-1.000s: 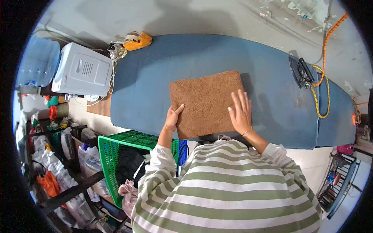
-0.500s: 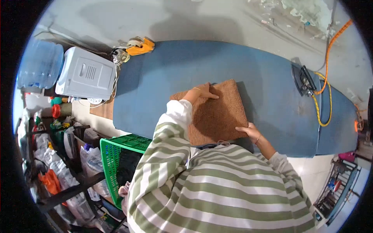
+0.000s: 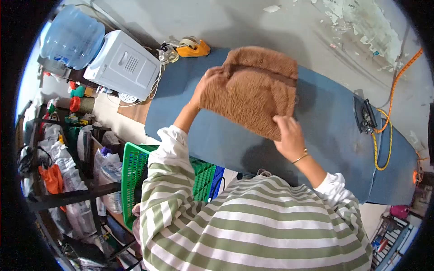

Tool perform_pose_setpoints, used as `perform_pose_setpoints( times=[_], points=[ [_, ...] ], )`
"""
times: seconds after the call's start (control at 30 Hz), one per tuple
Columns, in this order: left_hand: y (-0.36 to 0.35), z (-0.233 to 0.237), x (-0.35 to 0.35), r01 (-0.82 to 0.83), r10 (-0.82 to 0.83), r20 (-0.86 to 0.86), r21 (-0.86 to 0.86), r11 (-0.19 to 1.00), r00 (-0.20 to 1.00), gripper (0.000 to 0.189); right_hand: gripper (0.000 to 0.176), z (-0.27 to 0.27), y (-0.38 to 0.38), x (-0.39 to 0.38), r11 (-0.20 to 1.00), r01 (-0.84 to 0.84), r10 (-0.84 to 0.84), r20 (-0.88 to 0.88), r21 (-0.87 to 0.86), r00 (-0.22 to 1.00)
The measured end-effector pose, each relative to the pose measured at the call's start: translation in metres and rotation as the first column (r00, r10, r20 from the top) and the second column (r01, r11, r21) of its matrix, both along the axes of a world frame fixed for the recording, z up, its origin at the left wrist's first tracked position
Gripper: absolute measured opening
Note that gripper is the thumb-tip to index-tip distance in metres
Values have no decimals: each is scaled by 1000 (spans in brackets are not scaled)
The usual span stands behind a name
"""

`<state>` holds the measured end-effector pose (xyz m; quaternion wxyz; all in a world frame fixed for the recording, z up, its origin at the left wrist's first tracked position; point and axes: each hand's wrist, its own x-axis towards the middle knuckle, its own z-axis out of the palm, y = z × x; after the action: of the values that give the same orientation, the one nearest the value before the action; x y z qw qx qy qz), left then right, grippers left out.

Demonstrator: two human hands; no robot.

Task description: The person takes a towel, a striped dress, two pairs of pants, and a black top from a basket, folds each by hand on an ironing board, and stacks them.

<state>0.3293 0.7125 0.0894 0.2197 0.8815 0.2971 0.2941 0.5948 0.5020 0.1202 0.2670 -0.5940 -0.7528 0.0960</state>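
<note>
A brown piece of plush fabric (image 3: 248,95) is raised over the blue padded ironing table (image 3: 321,144), its fluffy side towards me and a fold running across its upper part. My left hand (image 3: 205,88) is closed round its left edge, with the fingers partly hidden behind it. At the lower right corner, my right hand (image 3: 289,135) pinches the fabric between thumb and fingers. Its shadow falls on the table below, close to my striped top.
On the right stands an iron (image 3: 364,115) with an orange and yellow cord (image 3: 388,140). A tape dispenser (image 3: 194,49) and a white water dispenser (image 3: 124,65) are at the back left. Near my left side sits a green basket (image 3: 131,176), beside a rack of bagged goods (image 3: 72,185).
The brown fabric has come up off the table and turned so its fluffy side shows. My left hand moved to its left edge; my right hand still grips the lower right corner.
</note>
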Motion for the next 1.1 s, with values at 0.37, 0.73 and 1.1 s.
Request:
perform_pose_setpoints(
  times=[0.37,0.73,1.1],
  points=[
    [-80,-131,-70,-387,169,-377,-633,671,911,58,49,-149,-8,-31,883,325,-443,-368,-339,818],
    [-88,-159,-66,-525,349,-393,-671,523,850,65,45,-203,10,-53,554,271,-832,-524,-787,180],
    [-35,-161,-275,-701,573,-418,-533,474,705,56,47,-211,133,-223,558,-413,-580,-694,-720,426]
  ],
)
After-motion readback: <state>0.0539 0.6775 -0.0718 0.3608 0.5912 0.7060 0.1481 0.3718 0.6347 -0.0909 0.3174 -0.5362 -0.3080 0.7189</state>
